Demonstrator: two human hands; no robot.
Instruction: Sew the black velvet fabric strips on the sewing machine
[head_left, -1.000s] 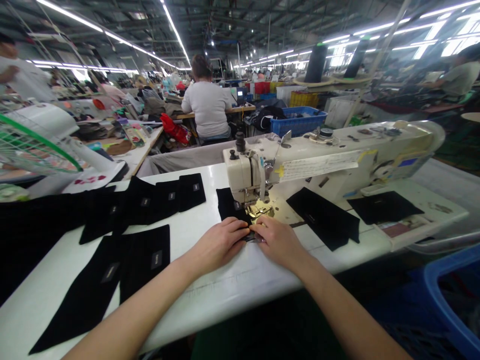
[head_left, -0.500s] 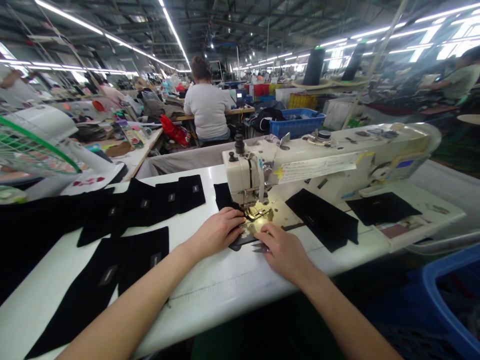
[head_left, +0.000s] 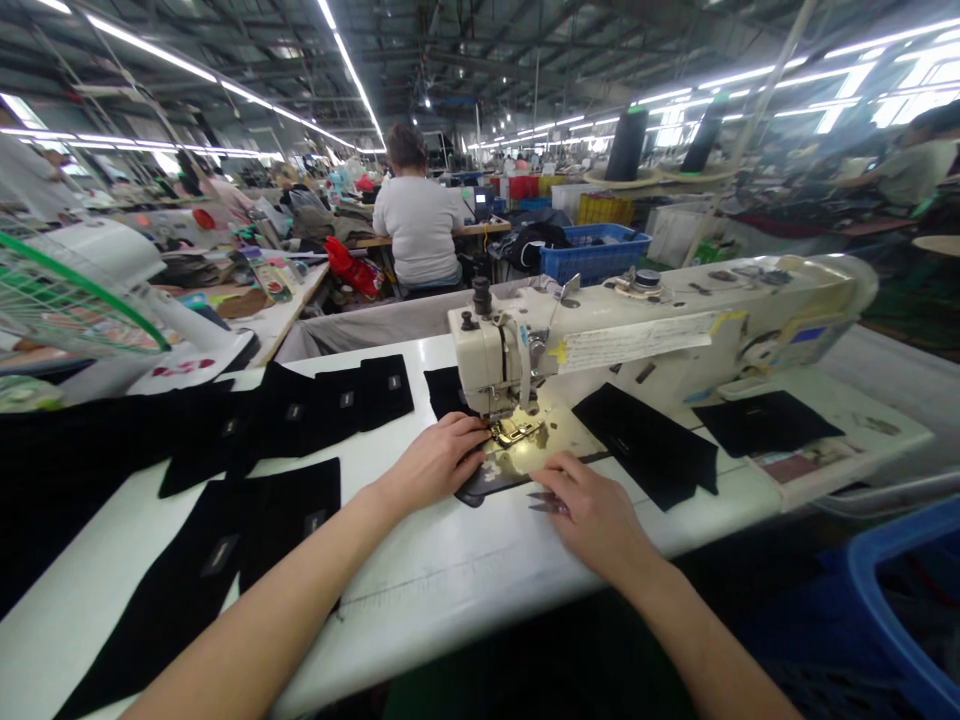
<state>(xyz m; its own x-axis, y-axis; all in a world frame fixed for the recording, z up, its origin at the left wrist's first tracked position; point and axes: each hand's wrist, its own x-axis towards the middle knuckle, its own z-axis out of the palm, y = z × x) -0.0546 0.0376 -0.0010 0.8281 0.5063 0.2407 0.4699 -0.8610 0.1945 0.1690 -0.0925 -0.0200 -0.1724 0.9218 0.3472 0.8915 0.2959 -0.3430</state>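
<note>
A cream sewing machine (head_left: 637,330) stands on the white table (head_left: 465,560). A black fabric piece (head_left: 448,388) lies under its presser foot (head_left: 514,432), and its near edge shows in front of the needle plate. My left hand (head_left: 437,462) rests on this piece just left of the foot, fingers curled and pressing the cloth. My right hand (head_left: 596,515) lies on the table in front of the needle plate, closed over small thread snips (head_left: 541,502) whose tips stick out to the left.
Black labelled pieces (head_left: 330,400) lie overlapped at the left, with more (head_left: 277,510) nearer me. Two black pieces (head_left: 645,440) sit under and beside the machine arm. A green-rimmed fan (head_left: 67,290) is far left, a blue bin (head_left: 900,580) lower right. A seated person (head_left: 420,230) works ahead.
My right hand has drawn back from the needle toward me and to the right with the snips. My left hand slid up to the presser foot with the fabric.
</note>
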